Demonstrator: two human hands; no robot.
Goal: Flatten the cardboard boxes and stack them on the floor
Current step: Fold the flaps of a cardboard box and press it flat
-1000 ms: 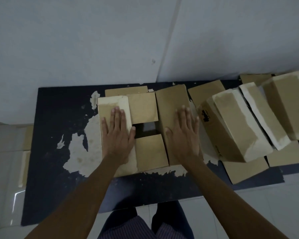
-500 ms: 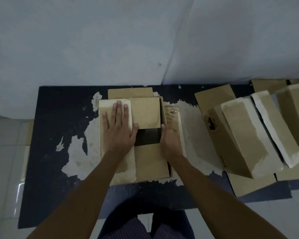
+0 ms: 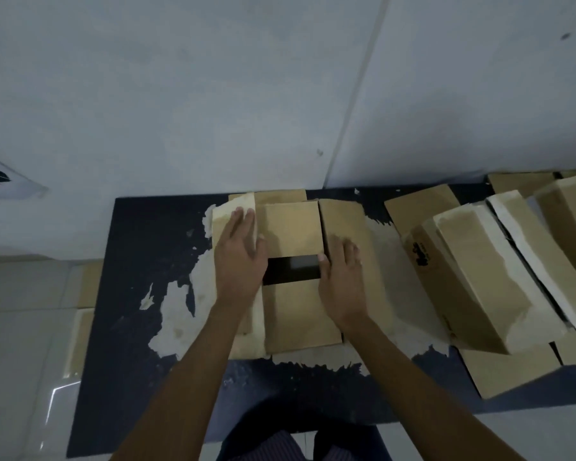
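Both hands (image 3: 241, 257) flat on open, empty box (image 3: 293, 227).

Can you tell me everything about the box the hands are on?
The cardboard box is plain brown and lies on a dark mat with pale torn patches, near the wall. Its flaps are folded out to the sides. A near flap and a far flap leave a dark rectangular gap between them. The left flap looks whitish and peeled. The left hand lies on the left flap with straight fingers; the right hand rests on the right flap, thumb at the gap's edge.
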